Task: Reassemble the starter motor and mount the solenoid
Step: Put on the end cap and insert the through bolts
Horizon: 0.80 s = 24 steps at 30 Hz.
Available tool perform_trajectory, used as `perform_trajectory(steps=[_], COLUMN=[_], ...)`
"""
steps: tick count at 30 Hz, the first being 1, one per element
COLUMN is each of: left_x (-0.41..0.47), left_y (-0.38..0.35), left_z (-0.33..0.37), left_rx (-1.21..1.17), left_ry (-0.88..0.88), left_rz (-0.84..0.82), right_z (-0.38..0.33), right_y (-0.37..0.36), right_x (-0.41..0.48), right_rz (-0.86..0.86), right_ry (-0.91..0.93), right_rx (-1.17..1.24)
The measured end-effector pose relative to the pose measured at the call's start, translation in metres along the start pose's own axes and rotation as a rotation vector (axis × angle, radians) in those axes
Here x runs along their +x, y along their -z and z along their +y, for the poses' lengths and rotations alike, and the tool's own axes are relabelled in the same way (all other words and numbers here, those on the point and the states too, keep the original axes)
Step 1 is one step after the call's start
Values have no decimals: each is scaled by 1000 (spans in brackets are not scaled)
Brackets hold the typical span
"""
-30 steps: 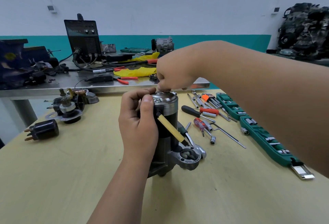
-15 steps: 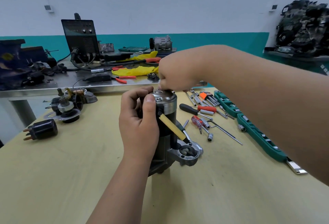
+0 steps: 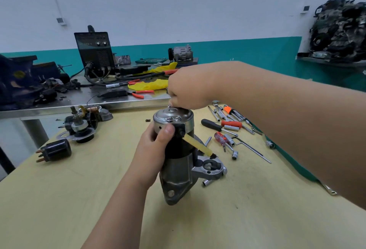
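head view: my left hand grips the upright, silver-capped starter motor; my right hand curls on top, grip unclear.

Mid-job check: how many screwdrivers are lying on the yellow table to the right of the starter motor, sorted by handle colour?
Black-handled screwdriver: 1
Orange-handled screwdriver: 1
Red-handled screwdriver: 1
Total: 3
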<state>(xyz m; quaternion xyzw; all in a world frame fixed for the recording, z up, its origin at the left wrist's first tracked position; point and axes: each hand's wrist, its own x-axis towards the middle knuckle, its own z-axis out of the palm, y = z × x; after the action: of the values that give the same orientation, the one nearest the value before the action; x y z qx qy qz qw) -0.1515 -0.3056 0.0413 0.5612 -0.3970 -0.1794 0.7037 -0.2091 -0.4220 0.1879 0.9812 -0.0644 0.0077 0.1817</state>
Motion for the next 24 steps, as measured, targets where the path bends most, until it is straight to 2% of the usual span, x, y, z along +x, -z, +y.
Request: perform_trajectory(steps=[6, 13, 18, 24], left_x=[-3, -4, -4, -6], left_y=[-5, -7, -6, -9], left_z=[-4, -6, -8, -6], left_rx=[-9, -29, -19, -3], left_ry=[-116, -106, -112, -124], left_rz=[24, 66, 71, 102], right_z=[0, -3, -1, -4], right_y=[12, 7, 8, 1], right_x=[-2, -1, -4, -1], right_rz=[-113, -24, -58, 46], right_ry=[10, 16, 19, 19], right_rx=[125, 44, 70, -19])
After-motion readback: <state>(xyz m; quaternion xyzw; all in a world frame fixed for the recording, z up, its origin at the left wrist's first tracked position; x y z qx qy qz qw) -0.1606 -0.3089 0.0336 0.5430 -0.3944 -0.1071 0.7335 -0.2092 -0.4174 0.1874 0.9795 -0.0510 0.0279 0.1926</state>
